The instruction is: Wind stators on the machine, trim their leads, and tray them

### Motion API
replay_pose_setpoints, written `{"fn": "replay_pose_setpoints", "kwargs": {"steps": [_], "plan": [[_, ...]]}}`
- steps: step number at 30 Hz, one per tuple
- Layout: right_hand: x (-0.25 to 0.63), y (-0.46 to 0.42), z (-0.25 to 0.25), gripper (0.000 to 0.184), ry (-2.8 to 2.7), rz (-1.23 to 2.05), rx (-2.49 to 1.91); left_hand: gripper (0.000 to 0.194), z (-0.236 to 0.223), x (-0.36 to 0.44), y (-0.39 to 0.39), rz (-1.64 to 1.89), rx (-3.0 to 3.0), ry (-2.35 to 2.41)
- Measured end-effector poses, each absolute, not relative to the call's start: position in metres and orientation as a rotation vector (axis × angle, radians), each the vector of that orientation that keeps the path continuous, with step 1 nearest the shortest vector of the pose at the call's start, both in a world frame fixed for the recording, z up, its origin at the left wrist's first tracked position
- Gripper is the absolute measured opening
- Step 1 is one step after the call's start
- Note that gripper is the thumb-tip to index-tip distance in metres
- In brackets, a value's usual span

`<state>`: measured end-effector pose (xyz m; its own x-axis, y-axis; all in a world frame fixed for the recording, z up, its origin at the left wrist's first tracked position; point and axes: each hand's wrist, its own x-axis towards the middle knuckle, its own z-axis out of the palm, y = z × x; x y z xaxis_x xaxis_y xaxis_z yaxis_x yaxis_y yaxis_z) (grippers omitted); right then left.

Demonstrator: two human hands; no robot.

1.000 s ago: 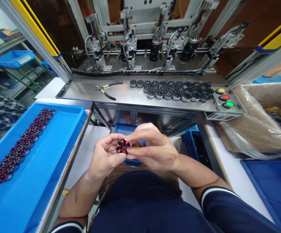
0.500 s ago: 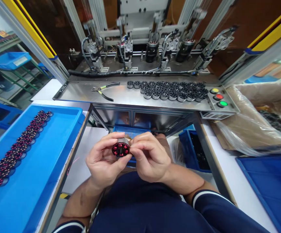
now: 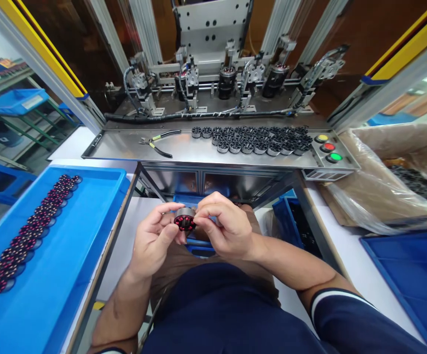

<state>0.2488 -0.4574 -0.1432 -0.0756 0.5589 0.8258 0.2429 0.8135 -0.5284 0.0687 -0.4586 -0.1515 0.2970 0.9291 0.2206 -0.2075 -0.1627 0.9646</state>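
Between my two hands is a wound motor stator, a round metal ring with red windings and black plastic on the face turned toward me. My left hand grips it from the left side, thumb at its lower edge and fingers behind. The thumb and fingertips of my right hand are pinched at the stator's right edge; any fine wire there is too small to make out. Beyond my hands, on the metal ledge of the machine, lie wire cutters with spread handles and rows of unwound stators.
A blue tray on the left holds rows of stators with red windings. The winding machine stands ahead, with push buttons at the ledge's right end. A plastic-lined box and a blue bin are on the right.
The stator has turned a little and sits slightly higher, showing more of its metal side. My left fingers have loosened somewhat around it. The camera view has shifted slightly.
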Motion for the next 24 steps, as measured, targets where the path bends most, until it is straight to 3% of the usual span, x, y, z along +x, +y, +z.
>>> {"fn": "replay_pose_setpoints", "kwargs": {"steps": [9, 17, 19, 24], "plan": [[0.256, -0.460, -0.134, 0.010, -1.696, 0.218, -0.764, 0.036, -0.156, 0.071, -0.456, 1.189, 1.296, 0.574], [0.250, -0.460, -0.137, 0.013, -1.578, 0.391, -0.728, 0.017, -0.150, 0.073, -0.454, 1.304, 1.089, 0.425], [0.251, -0.461, -0.136, 0.012, -1.611, 0.415, -0.685, 0.021, -0.150, 0.076, -0.455, 1.329, 1.049, 0.392], [0.259, -0.460, -0.138, 0.008, -1.713, 0.308, -0.623, 0.052, -0.158, 0.078, -0.457, 1.182, 1.093, 0.501]]}}
